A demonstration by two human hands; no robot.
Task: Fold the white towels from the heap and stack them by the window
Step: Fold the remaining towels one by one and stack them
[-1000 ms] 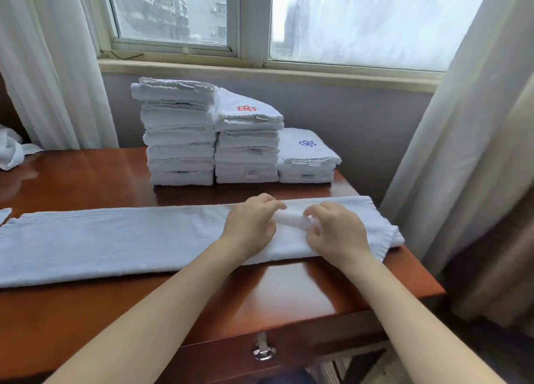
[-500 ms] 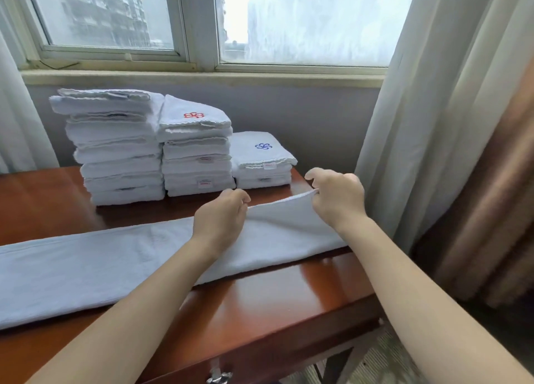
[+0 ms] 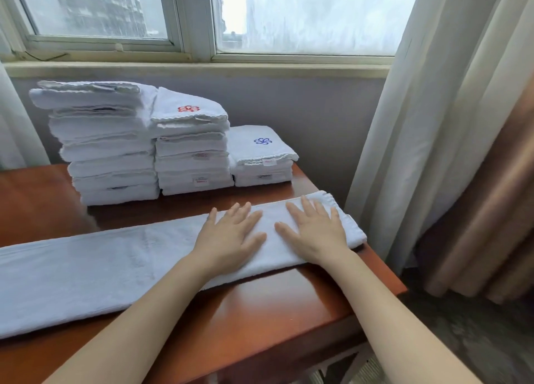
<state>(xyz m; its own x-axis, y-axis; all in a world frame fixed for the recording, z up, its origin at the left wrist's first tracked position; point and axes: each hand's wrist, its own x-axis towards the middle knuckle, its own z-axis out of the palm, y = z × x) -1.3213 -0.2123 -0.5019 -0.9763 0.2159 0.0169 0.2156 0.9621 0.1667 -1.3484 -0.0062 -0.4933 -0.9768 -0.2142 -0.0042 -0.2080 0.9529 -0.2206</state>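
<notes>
A long white towel (image 3: 101,265), folded into a narrow strip, lies across the wooden table (image 3: 274,305) from the left edge to the right end. My left hand (image 3: 231,233) and my right hand (image 3: 313,229) press flat on its right end, fingers straight and spread, side by side. Behind them, under the window, stand three stacks of folded white towels: a tall left stack (image 3: 107,141), a middle stack (image 3: 190,152) with a red emblem on top, and a low right stack (image 3: 261,157) with a blue emblem.
The window sill (image 3: 196,68) runs behind the stacks. Curtains (image 3: 433,123) hang close to the table's right end, with a brown drape further right. The table's right edge drops off just past the towel end.
Both hands were pinching and lifting the towel's right end; now they lie flat on it and the end rests on the table. The view has shifted a little.
</notes>
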